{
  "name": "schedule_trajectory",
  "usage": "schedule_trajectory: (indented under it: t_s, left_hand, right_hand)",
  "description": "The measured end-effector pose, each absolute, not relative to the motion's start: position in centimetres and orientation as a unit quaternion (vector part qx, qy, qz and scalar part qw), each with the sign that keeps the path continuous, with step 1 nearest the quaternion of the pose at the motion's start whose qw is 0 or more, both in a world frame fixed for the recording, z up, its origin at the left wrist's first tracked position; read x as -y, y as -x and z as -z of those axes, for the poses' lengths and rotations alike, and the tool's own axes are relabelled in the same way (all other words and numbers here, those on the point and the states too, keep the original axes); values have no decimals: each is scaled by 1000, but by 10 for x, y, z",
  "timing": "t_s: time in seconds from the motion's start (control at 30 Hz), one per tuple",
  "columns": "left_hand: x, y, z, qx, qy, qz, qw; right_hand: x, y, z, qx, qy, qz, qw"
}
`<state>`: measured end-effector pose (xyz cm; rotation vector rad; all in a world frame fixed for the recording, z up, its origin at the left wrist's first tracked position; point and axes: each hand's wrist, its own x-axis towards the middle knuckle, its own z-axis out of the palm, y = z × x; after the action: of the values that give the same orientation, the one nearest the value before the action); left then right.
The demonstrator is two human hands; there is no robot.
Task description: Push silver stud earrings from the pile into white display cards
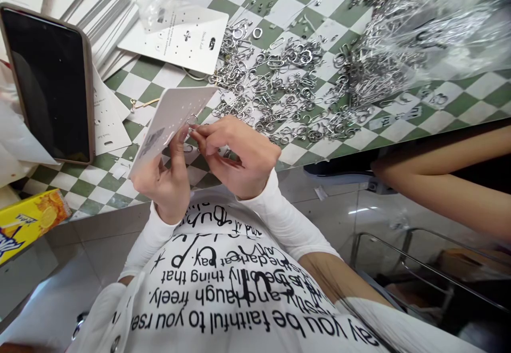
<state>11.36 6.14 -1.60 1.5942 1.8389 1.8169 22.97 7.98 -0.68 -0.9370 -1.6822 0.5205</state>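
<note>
My left hand (167,182) grips a white earring card (167,113) by its lower edge and holds it up at a tilt. Small holes run across the card's face. At the card's right side, my right hand (235,153) pinches a small silver hoop earring (192,120) against it. The fingertips of both hands nearly meet there; whether the hoop passes through a hole I cannot tell. Just beyond my right hand lies a spread of loose silver earrings (287,87) on the table. Another white card (179,36) with small holes lies flat behind.
A phone (50,81) leans at the left before stacked white cards (99,17). A yellow box (32,222) sits at the table's left edge. Clear plastic bags (451,39) with silver pieces are at the right. Another person's arm (447,177) is beside the table edge (399,140).
</note>
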Motion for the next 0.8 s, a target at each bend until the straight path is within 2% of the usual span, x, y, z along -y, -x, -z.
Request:
schedule_trajectory:
  t_s: [0.8]
  left_hand:
    - [-61,-110,12,-587,-576,-566,53]
  right_hand:
    - [-80,-227,7,692,391,-229,562]
